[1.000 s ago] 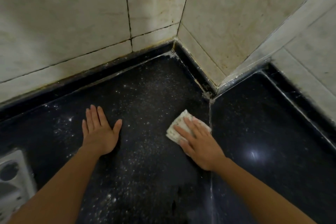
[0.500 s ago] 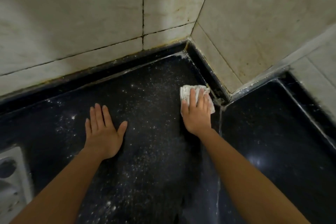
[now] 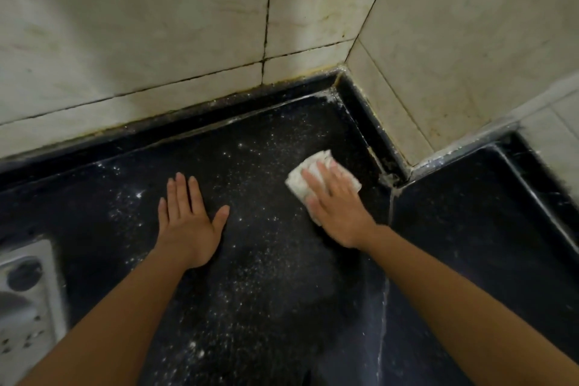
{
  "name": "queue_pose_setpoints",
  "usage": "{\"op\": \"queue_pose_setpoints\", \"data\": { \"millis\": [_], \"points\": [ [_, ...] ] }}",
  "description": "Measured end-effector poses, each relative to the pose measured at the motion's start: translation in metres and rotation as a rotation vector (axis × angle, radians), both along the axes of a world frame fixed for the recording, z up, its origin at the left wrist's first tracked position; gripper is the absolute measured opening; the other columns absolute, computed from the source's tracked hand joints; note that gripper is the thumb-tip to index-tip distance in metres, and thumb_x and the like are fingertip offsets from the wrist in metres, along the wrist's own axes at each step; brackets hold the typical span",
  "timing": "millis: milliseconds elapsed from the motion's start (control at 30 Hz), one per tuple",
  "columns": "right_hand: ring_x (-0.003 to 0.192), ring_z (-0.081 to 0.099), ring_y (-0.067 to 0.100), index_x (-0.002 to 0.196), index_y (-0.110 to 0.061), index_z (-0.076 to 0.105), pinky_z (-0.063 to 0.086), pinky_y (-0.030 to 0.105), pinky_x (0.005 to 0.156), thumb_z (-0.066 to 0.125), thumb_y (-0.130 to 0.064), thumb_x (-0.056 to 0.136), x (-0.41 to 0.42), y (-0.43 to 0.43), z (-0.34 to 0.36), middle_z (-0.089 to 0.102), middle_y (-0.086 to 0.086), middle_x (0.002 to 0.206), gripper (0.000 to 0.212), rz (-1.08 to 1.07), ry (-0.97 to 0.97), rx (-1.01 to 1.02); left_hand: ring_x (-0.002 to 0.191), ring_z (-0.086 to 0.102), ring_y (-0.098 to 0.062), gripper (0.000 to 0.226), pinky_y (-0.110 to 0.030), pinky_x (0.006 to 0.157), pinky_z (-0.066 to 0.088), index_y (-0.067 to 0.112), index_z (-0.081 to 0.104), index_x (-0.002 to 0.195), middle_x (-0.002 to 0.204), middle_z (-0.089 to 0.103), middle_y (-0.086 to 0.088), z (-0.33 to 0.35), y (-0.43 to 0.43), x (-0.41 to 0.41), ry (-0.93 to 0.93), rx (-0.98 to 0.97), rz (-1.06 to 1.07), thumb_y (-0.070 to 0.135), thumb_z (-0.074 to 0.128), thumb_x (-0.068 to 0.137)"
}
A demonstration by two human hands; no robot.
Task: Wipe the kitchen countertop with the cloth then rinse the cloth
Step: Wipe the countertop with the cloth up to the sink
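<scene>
Dark speckled countertop [image 3: 266, 291] fills a tiled corner, white dust scattered everywhere. Left hand [image 3: 188, 229] lies flat, fingers spread, bracing. Right hand [image 3: 335, 200] presses flat on the cloth [image 3: 297, 180] near the corner seam. Best bet: firm overlapping strokes, dragging dust outward.

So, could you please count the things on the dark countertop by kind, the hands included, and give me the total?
Hands: 2, the left hand flat on the countertop, the right hand pressing the cloth
Cloths: 1, a white cloth
White plastic objects: 1, a holed object at the left edge, partly cut off
Total: 4
</scene>
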State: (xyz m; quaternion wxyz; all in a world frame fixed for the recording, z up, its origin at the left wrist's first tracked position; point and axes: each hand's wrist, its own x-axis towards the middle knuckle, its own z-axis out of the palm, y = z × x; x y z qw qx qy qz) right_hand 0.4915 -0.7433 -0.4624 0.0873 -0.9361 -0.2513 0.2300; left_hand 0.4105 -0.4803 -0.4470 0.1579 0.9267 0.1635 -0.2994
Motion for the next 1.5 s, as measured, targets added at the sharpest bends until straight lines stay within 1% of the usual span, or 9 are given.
{"op": "queue_pose_setpoints", "data": {
  "millis": [200,333,433,567,867,1033,1167,1233,1500],
  "points": [
    [0.139,-0.033,0.006,0.141,-0.052,-0.015,-0.022,0.027,0.113,0.003,-0.058,0.094,-0.041,-0.048,0.015,-0.029,-0.014,0.152,0.050,0.245,0.032,-0.039,0.136,-0.036,-0.023,0.081,-0.039,0.114,-0.017,0.010,-0.031,0.143,0.147,-0.041,-0.010,-0.001,0.000,0.000,-0.008,-0.004,0.004,0.062,0.006,0.092],
    [0.147,-0.017,0.019,0.145,-0.046,-0.007,-0.009,0.035,0.119,-0.005,-0.070,0.088,0.019,-0.044,0.006,-0.016,-0.003,0.159,0.062,-0.070,-0.074,-0.055,0.136,-0.037,-0.022,0.080,-0.039,0.114,-0.018,0.010,-0.031,0.142,0.147,-0.041,-0.010,-0.002,0.000,0.000,-0.018,-0.005,0.013,0.061,0.005,0.092],
    [0.146,-0.019,0.020,0.151,-0.037,-0.005,-0.012,0.035,0.117,0.015,-0.053,0.100,0.068,-0.015,0.002,-0.017,0.002,0.160,0.057,-0.228,-0.039,-0.099,0.135,-0.038,-0.022,0.079,-0.039,0.113,-0.019,0.010,-0.033,0.140,0.144,-0.044,-0.010,-0.003,0.000,0.000,-0.016,-0.001,0.014,0.061,0.003,0.092],
    [0.144,-0.024,0.024,0.151,-0.037,-0.007,-0.013,0.041,0.115,0.016,-0.048,0.102,0.086,0.030,0.003,-0.022,0.003,0.159,0.056,-0.299,0.001,-0.040,0.135,-0.038,-0.023,0.078,-0.039,0.114,-0.018,0.012,-0.036,0.137,0.141,-0.046,-0.008,-0.002,0.000,0.000,-0.008,-0.007,0.007,0.061,0.003,0.092],
    [0.141,-0.031,0.009,0.138,-0.058,-0.020,-0.020,0.030,0.115,-0.004,-0.064,0.092,-0.012,-0.018,0.005,-0.028,-0.011,0.155,0.049,0.336,-0.007,0.018,0.136,-0.037,-0.022,0.080,-0.039,0.113,-0.018,0.011,-0.032,0.142,0.145,-0.043,-0.009,-0.002,0.001,0.000,-0.007,-0.016,0.013,0.062,0.005,0.092],
    [0.144,-0.020,0.016,0.146,-0.044,-0.008,-0.003,0.041,0.120,-0.017,-0.072,0.082,0.054,-0.035,-0.001,-0.017,-0.006,0.156,0.071,0.016,-0.101,-0.071,0.133,-0.039,-0.021,0.076,-0.039,0.112,-0.019,0.013,-0.038,0.134,0.137,-0.048,-0.006,-0.003,0.001,0.000,-0.021,-0.020,0.011,0.061,0.003,0.091],
    [0.145,-0.022,0.023,0.152,-0.038,-0.004,-0.013,0.039,0.117,0.014,-0.051,0.101,0.102,0.016,-0.002,-0.017,0.001,0.160,0.055,-0.295,-0.044,-0.068,0.132,-0.041,-0.021,0.075,-0.038,0.110,-0.021,0.013,-0.040,0.131,0.137,-0.049,-0.006,-0.004,0.002,0.000,-0.014,-0.021,0.015,0.061,0.003,0.092],
    [0.145,-0.023,0.026,0.152,-0.036,-0.007,-0.014,0.041,0.116,0.015,-0.049,0.102,0.106,0.049,0.000,-0.021,0.004,0.159,0.056,-0.343,-0.022,-0.048,0.132,-0.041,-0.021,0.075,-0.038,0.110,-0.021,0.014,-0.039,0.132,0.137,-0.049,-0.006,-0.004,0.002,0.000,-0.018,-0.021,0.013,0.061,0.003,0.092],
    [0.143,-0.028,0.016,0.146,-0.045,-0.011,-0.021,0.032,0.113,0.010,-0.053,0.098,0.013,0.040,0.008,-0.020,-0.004,0.159,0.054,0.294,-0.017,0.052,0.128,-0.042,-0.017,0.076,-0.038,0.111,-0.020,0.014,-0.037,0.134,0.137,-0.048,-0.005,-0.004,0.002,-0.001,-0.030,-0.027,0.026,0.061,0.005,0.092]
  ]
}}
